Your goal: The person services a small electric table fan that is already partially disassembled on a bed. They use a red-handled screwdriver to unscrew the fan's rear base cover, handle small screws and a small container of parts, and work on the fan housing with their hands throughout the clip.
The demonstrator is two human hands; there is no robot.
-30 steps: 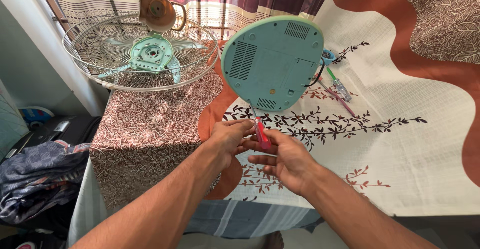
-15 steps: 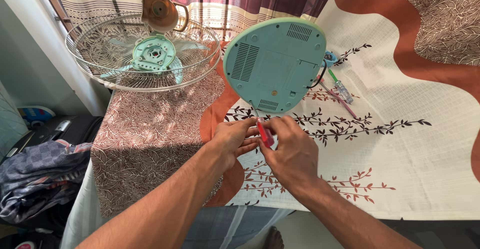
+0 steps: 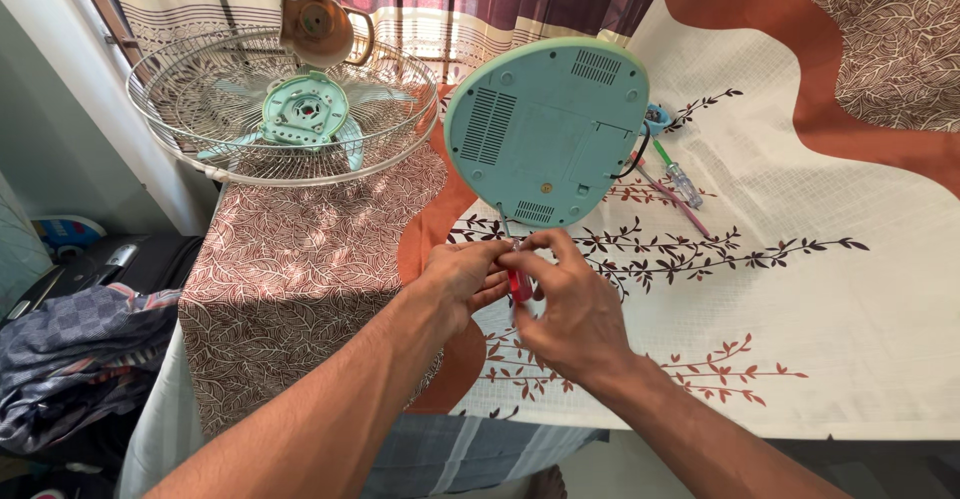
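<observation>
Pinching a red-handled screwdriver [image 3: 517,284] between left hand [image 3: 462,279] and right hand [image 3: 572,304].

Just beyond the fingers [image 3: 500,259] the fan base [image 3: 545,134] stands tilted on the counter [image 3: 850,309], underside facing them. A screwdriver [image 3: 518,284] sits between both hands. Far left of the fingers lies the fan cage [image 3: 280,109]. Right of the base, small screwdrivers [image 3: 680,181] lie on the cloth.
</observation>
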